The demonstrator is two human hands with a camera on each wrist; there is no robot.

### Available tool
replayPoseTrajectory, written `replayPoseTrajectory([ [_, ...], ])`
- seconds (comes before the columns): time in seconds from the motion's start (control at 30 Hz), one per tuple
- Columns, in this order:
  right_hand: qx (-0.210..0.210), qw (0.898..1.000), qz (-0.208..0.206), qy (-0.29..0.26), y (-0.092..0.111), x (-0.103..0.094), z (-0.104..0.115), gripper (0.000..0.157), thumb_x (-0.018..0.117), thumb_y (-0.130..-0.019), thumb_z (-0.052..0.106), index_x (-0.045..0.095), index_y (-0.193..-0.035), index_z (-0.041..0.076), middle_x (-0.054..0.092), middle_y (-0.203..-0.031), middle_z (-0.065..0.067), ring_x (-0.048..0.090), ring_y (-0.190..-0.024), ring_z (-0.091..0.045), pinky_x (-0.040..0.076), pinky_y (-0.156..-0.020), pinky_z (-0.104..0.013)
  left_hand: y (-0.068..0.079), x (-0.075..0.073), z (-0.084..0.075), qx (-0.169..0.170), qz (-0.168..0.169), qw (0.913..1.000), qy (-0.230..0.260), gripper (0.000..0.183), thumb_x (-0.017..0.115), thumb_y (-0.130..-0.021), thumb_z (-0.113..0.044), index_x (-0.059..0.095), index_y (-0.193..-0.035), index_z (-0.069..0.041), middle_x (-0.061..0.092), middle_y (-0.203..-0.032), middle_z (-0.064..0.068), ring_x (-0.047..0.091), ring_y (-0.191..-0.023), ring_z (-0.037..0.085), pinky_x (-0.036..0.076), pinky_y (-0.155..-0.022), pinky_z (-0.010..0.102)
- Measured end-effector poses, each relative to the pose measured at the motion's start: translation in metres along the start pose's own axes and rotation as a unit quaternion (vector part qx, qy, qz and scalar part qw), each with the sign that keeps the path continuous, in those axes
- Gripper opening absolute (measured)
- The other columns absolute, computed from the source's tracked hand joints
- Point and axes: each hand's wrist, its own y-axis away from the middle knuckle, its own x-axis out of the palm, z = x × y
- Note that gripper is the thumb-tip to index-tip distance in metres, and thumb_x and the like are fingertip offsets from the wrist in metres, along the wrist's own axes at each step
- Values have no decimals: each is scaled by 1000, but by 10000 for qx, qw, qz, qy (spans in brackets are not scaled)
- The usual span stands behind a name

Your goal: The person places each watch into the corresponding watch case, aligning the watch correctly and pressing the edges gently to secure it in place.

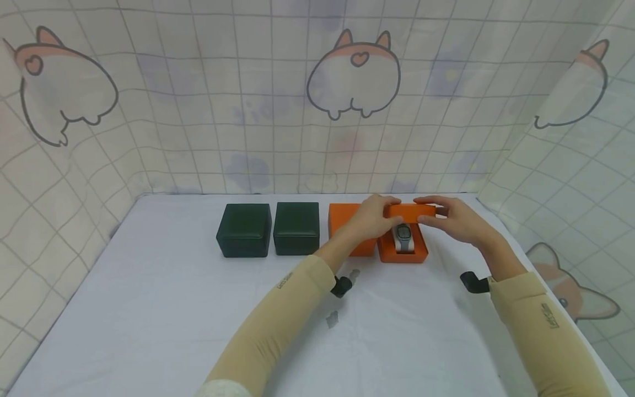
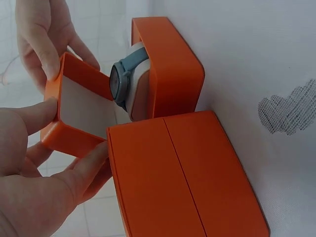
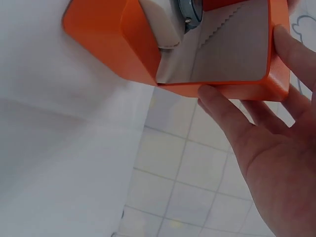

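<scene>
An orange watch box (image 1: 403, 257) stands with its lid (image 1: 410, 213) raised at the back. Inside it a watch (image 1: 404, 231) with a grey-blue strap sits round a pale cushion. My left hand (image 1: 372, 219) holds the lid's left side, thumb at the front edge and fingers behind. On the lid's other side my right hand (image 1: 458, 220) grips the right end between thumb and fingers. In the left wrist view the lid (image 2: 79, 138) shows its pale lining, tilted back from the box (image 2: 177, 74). The right wrist view shows my right fingers (image 3: 222, 106) along the lid's side.
A second orange box (image 2: 173, 168), closed, stands directly left of the open one, partly behind my left forearm. Further left are two dark green boxes (image 1: 243, 234), both closed. Behind the white table (image 1: 149, 309) hangs a gridded curtain (image 1: 278, 138). A grey patch (image 2: 289, 108) marks the cloth.
</scene>
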Motion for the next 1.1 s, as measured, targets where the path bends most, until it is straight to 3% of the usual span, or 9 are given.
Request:
replayPoseTrajectory([
  [0.57, -380, 9989, -203, 157, 11, 11, -1, 49, 68, -102, 25, 54, -145, 6, 52, -147, -20, 45, -135, -47, 38, -108, -67, 4, 3, -3, -37, 45, 9996, -261, 45, 70, -100, -27, 61, -142, -16, 53, -138, 7, 54, -111, 18, 49, -100, 32],
  [0.93, -691, 9967, -383, 166, 14, 18, -11, 48, 68, -102, 19, 54, -145, 5, 51, -147, -20, 47, -135, -46, 40, -107, -66, 6, 5, -3, 186, 24, 9987, -468, 44, 73, -98, -26, 63, -139, -11, 56, -126, 6, 53, -100, 16, 50, -88, 24],
  [1.1, -839, 9950, -520, 125, 16, 22, -12, 46, 69, -101, 15, 55, -144, 5, 51, -147, -20, 48, -134, -44, 39, -107, -66, 6, 7, -3, 277, -23, 9978, -595, 43, 74, -98, -26, 63, -137, -11, 56, -127, 6, 54, -100, 16, 51, -90, 24],
])
